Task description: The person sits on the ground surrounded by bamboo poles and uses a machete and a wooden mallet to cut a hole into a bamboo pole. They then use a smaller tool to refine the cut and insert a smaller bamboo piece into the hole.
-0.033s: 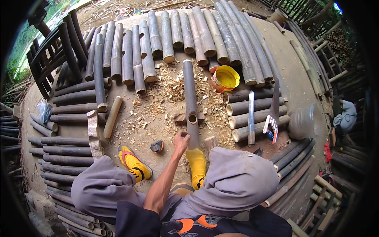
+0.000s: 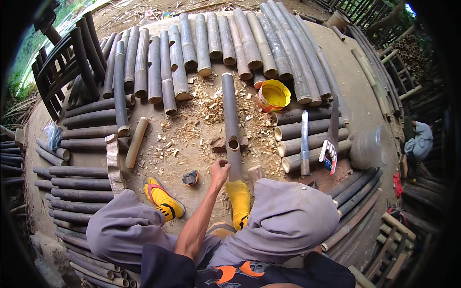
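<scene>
A dark bamboo tube (image 2: 231, 108) lies lengthwise in front of me, with a round hole cut in its upper side near the close end. Its middle part rests across a small wooden block (image 2: 216, 143). Against the near end is my right foot in a yellow sock (image 2: 238, 201). My left hand (image 2: 220, 171) is just left of the tube, below the hole, with fingers curled; whether they hold anything is hidden. My right hand is out of sight, with only its dark sleeve (image 2: 331, 270) showing at the lower right.
Bamboo tubes (image 2: 201, 45) line the far side; more are stacked left (image 2: 79, 184) and right. A yellow bucket (image 2: 274, 95), a machete (image 2: 305, 144) and a handsaw (image 2: 331, 144) are at right. A tape measure (image 2: 190, 178) lies among wood chips (image 2: 192, 127). Another person (image 2: 419, 140) is far right.
</scene>
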Demonstrator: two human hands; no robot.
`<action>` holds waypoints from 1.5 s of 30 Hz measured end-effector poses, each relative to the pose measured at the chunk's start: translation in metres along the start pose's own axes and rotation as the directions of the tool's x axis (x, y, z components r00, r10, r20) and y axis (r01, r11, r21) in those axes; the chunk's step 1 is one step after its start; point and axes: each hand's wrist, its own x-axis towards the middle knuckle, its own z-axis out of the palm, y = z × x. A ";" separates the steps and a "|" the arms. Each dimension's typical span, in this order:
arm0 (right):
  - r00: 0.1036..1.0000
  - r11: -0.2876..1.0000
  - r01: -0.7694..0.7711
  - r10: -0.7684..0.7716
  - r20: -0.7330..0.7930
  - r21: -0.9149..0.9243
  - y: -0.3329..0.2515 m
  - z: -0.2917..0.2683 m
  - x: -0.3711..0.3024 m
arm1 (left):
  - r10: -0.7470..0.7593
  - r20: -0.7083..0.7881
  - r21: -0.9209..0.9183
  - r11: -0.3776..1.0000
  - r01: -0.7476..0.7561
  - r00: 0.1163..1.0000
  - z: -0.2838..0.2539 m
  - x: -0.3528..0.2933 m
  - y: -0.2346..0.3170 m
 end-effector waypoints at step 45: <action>0.703 0.596 -0.303 -0.387 0.596 0.744 -0.354 0.080 0.060 | -0.430 0.219 -0.332 0.811 0.481 0.876 -0.048 0.030 0.007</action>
